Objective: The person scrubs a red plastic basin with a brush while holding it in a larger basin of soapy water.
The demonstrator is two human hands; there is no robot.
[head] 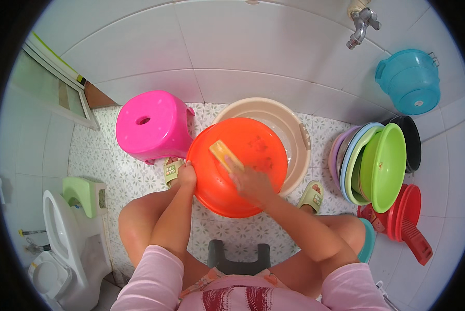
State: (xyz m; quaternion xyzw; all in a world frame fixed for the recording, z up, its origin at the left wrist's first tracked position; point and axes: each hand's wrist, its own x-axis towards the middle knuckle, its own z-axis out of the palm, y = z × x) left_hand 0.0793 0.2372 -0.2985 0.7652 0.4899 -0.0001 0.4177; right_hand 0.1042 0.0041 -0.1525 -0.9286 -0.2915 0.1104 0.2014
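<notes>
An orange plastic basin (224, 194) is tilted over the near left part of a larger beige basin (304, 163), which has some water in it. My left hand (187, 173) grips the orange basin's left rim. In my right hand (252, 182) is a yellow scrubbing brush (220, 151), lying against the orange surface; the hand is slightly blurred, and the brush's underside is hidden. Dark patches show on the orange surface, to the right of the brush.
A pink plastic stool (154, 120) stands at the left, near a green stool (81, 190) and a white toilet (77, 248). Stacked basins (386, 167) lean at the right, beside red dippers (409, 214). A blue bucket (413, 81) hangs on the wall near a metal tap (360, 29).
</notes>
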